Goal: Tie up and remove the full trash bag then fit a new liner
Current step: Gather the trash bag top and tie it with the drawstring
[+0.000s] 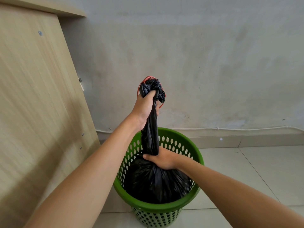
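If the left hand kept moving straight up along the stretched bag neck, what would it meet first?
Nothing, it seems: above the left hand and the bag top it grips, only the bare wall behind shows; depth is unclear.

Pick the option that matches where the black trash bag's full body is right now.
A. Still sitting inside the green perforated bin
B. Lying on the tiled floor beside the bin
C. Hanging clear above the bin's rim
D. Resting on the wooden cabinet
A: the bulging body of the black trash bag sits below the rim of the green bin, while the left hand grips the gathered top and the right hand grips the neck.
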